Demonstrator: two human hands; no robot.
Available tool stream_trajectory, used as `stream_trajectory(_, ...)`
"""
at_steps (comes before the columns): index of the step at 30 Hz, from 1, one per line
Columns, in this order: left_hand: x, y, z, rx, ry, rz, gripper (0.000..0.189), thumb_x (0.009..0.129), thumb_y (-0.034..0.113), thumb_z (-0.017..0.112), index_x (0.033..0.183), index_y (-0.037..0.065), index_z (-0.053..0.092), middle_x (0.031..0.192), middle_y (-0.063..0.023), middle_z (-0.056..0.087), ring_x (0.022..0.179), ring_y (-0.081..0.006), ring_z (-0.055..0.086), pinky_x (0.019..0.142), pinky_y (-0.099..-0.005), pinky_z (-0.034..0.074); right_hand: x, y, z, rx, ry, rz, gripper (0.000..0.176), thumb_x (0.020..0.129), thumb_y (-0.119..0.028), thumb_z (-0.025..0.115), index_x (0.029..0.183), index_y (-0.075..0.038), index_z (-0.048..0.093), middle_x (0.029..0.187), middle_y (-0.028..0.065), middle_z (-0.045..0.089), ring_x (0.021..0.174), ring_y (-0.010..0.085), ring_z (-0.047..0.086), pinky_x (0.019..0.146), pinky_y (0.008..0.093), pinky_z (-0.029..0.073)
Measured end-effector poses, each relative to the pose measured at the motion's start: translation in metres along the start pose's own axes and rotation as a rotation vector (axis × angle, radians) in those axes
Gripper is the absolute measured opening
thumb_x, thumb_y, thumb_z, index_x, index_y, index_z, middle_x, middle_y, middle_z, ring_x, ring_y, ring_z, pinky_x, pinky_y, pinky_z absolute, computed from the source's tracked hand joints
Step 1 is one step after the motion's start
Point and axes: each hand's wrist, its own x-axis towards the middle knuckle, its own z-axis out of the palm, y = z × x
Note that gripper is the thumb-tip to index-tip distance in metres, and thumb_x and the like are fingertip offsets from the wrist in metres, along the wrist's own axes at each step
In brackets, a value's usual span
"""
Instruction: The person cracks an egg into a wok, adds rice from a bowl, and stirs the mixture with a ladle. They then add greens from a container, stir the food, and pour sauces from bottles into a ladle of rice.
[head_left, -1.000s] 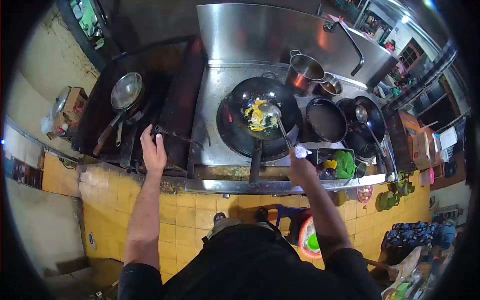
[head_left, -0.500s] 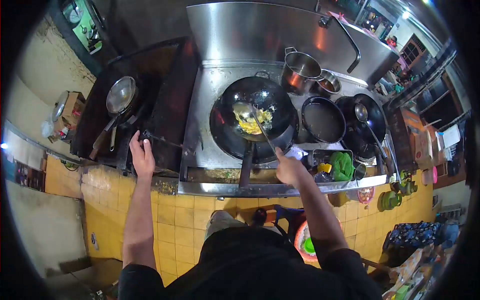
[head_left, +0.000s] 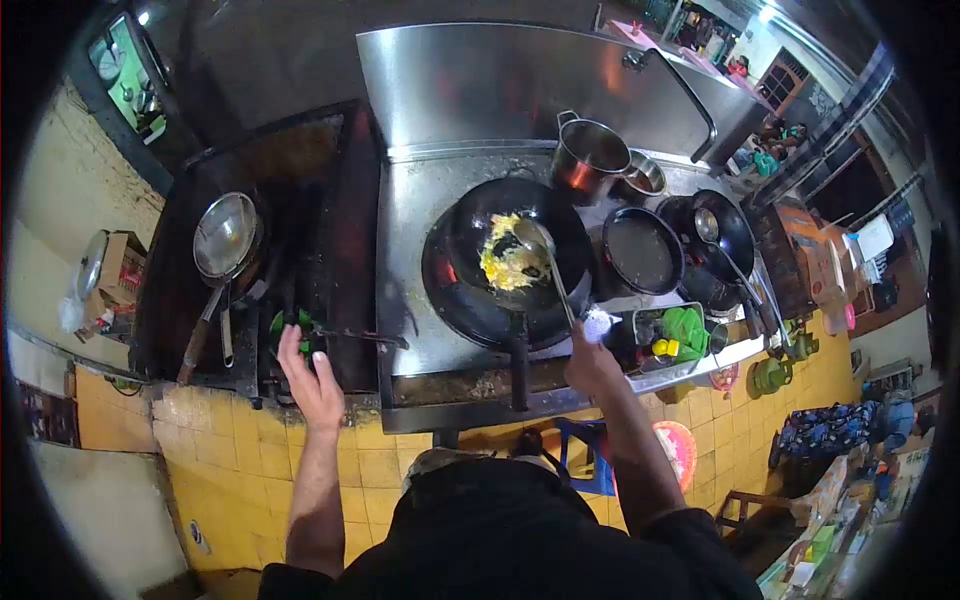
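My right hand [head_left: 594, 366] is wrapped round the handle of a metal ladle [head_left: 558, 285]. The ladle's bowl rests inside a black wok [head_left: 472, 212], at the right edge of some yellow scrambled egg [head_left: 505, 268]. The wok's dark handle [head_left: 519, 375] points toward me over the stove's front edge. Off to the left, my left hand [head_left: 314, 388] is open, fingers apart, at the front of the black stove section. A small green object [head_left: 303, 328] shows right behind its fingertips.
A strainer [head_left: 225, 235] lies over a pan on the left. Steel pots [head_left: 590, 155] stand behind the wok. To its right are a pan of dark liquid [head_left: 642, 250], another wok holding a ladle [head_left: 707, 226], and a tray with a green bag [head_left: 684, 332].
The ladle's bowl has gone from the egg's left side to its right. My left hand's fingers have spread, and the green object has come into sight. The whole view has shifted slightly.
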Motion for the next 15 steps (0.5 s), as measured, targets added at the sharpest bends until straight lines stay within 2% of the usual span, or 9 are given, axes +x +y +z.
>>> stream_trajectory(3, 0.001, -0.003, -0.003, 0.026, -0.048, 0.015, 0.045, 0.096, 0.022, 0.044, 0.134, -0.002, 0.04, 0.139, -0.0247, 0.036, 0.129, -0.0381, 0.037, 0.106, -0.0449, 0.03, -0.038, -0.049, -0.042, -0.124, -0.097, 0.086, 0.064, 0.082, -0.012, 0.049, 0.141, 0.001, 0.028, 0.091, 0.0284, 0.065, 0.09, 0.0438, 0.062, 0.079, 0.051, 0.049)
stream_trajectory(5, 0.0, -0.003, -0.006, 0.024, -0.084, 0.022, 0.045, 0.096, 0.022, 0.044, 0.134, -0.002, 0.04, 0.139, -0.025, 0.036, 0.129, -0.039, 0.036, 0.106, -0.0454, 0.03, -0.02, -0.03, -0.035, -0.019, -0.195, -0.143, 0.062, 0.082, -0.013, 0.05, 0.136, 0.01, 0.029, 0.088, 0.0282, 0.065, 0.086, 0.0454, 0.062, 0.076, 0.0506, 0.05)
stream_trajectory(7, 0.004, 0.0, -0.006, 0.008, -0.093, 0.042, 0.046, 0.096, 0.022, 0.044, 0.134, -0.003, 0.04, 0.139, -0.0254, 0.036, 0.129, -0.0399, 0.036, 0.106, -0.046, 0.029, 0.01, -0.018, -0.006, 0.125, -0.076, -0.087, 0.062, 0.082, -0.014, 0.05, 0.134, 0.013, 0.028, 0.091, 0.0288, 0.065, 0.086, 0.0453, 0.063, 0.076, 0.0507, 0.05)
stream_trajectory(9, 0.004, 0.0, -0.009, -0.04, -0.122, 0.04, 0.045, 0.095, 0.021, 0.044, 0.133, -0.004, 0.04, 0.139, -0.0258, 0.036, 0.129, -0.0406, 0.035, 0.107, -0.0467, 0.028, 0.032, -0.007, 0.033, -0.332, 0.163, -0.324, 0.062, 0.082, -0.014, 0.049, 0.136, 0.009, 0.029, 0.095, 0.0315, 0.063, 0.089, 0.0447, 0.062, 0.079, 0.0519, 0.048)
stream_trajectory(10, 0.003, -0.002, -0.008, -0.057, -0.11, 0.052, 0.044, 0.095, 0.018, 0.044, 0.133, -0.004, 0.04, 0.139, -0.0267, 0.035, 0.129, -0.0409, 0.035, 0.108, -0.0467, 0.026, 0.019, -0.019, 0.031, -0.041, 0.009, 0.013, 0.059, 0.083, -0.013, 0.047, 0.137, 0.006, 0.031, 0.095, 0.032, 0.063, 0.09, 0.0445, 0.062, 0.082, 0.0513, 0.048)
stream_trajectory(11, 0.003, -0.004, -0.008, -0.064, -0.114, 0.061, 0.044, 0.095, 0.018, 0.044, 0.133, -0.004, 0.04, 0.139, -0.0267, 0.035, 0.129, -0.0409, 0.035, 0.108, -0.0467, 0.026, 0.0, -0.038, 0.012, -0.036, 0.017, 0.021, 0.059, 0.083, -0.013, 0.047, 0.137, 0.006, 0.031, 0.095, 0.032, 0.063, 0.09, 0.0445, 0.062, 0.082, 0.0513, 0.048)
stream_trajectory(13, 0.002, -0.003, -0.007, -0.084, -0.094, 0.094, 0.043, 0.094, 0.015, 0.044, 0.132, -0.007, 0.04, 0.139, -0.0278, 0.035, 0.129, -0.041, 0.036, 0.108, -0.0463, 0.026, -0.031, -0.05, -0.002, -0.069, 0.025, -0.009, 0.06, 0.081, -0.008, 0.051, 0.138, 0.003, 0.035, 0.093, 0.0322, 0.062, 0.078, 0.0397, 0.066, 0.063, 0.0454, 0.052)
stream_trajectory(14, 0.003, 0.002, -0.008, -0.044, -0.094, 0.125, 0.042, 0.094, 0.013, 0.044, 0.131, -0.008, 0.041, 0.139, -0.0284, 0.035, 0.128, -0.0409, 0.036, 0.108, -0.0459, 0.026, -0.022, -0.04, -0.006, 0.03, -0.001, -0.105, 0.06, 0.082, -0.009, 0.05, 0.14, -0.003, 0.035, 0.088, 0.0257, 0.065, 0.069, 0.032, 0.067, 0.056, 0.0408, 0.051)
stream_trajectory(15, 0.003, 0.002, -0.007, -0.024, -0.104, 0.135, 0.042, 0.094, 0.012, 0.043, 0.13, -0.009, 0.041, 0.139, -0.0278, 0.035, 0.128, -0.0404, 0.036, 0.108, -0.046, 0.026, -0.029, -0.072, -0.056, 0.491, -0.278, 0.111, 0.062, 0.083, -0.012, 0.052, 0.142, -0.008, 0.034, 0.08, 0.0168, 0.065, 0.06, 0.0244, 0.063, 0.053, 0.0363, 0.05)
